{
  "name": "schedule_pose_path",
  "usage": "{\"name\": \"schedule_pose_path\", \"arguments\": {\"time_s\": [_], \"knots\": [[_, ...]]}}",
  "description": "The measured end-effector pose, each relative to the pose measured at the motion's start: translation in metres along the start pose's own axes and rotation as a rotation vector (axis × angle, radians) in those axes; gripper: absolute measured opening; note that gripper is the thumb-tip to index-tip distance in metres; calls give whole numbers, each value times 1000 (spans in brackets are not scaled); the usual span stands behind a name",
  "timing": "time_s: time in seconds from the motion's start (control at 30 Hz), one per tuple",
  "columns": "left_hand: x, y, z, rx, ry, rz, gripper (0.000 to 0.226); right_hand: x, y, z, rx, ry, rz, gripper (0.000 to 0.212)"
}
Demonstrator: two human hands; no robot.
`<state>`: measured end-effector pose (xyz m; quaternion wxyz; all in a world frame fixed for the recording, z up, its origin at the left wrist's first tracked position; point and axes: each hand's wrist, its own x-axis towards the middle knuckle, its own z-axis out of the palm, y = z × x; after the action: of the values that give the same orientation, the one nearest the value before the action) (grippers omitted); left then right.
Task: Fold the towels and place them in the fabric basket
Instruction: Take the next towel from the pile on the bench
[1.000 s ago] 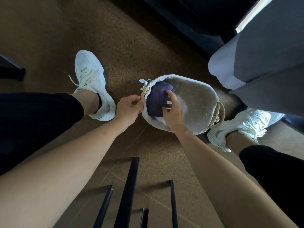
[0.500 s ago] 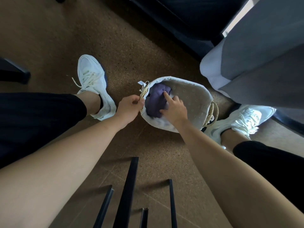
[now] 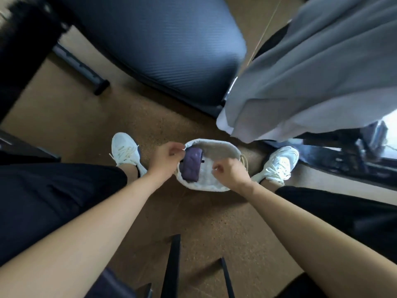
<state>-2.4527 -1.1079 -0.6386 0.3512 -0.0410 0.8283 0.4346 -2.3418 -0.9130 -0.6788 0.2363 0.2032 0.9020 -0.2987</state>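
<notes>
A white fabric basket stands on the brown floor between my two feet. A folded purple towel lies inside it against the left wall. My left hand pinches the basket's left rim. Over the basket's right side, my right hand hovers with its fingers curled; whether it holds the rim or the rope handle there is not clear. A large grey towel or cloth hangs at the upper right.
My white shoes flank the basket. A dark blue cushioned seat fills the top middle. Black metal bars rise from the bottom edge. A dark furniture leg crosses the floor at upper left.
My right hand has left the purple towel and drawn back to the basket's right side. The view has pulled up and away, so the basket looks smaller.
</notes>
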Motion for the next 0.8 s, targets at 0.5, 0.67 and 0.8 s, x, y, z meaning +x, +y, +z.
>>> {"name": "schedule_pose_path", "arguments": {"time_s": [0.5, 0.67, 0.8], "knots": [[-74, 198, 46, -11, -54, 707, 46, -153, -39, -222, 222, 966, -253, 5], [-44, 221, 66, 272, 35, 669, 46, -151, -26, -277, 95, 1127, -247, 13], [-46, 218, 53, 232, 139, 757, 18, -146, -19, -288, -111, 1107, -235, 41]]}}
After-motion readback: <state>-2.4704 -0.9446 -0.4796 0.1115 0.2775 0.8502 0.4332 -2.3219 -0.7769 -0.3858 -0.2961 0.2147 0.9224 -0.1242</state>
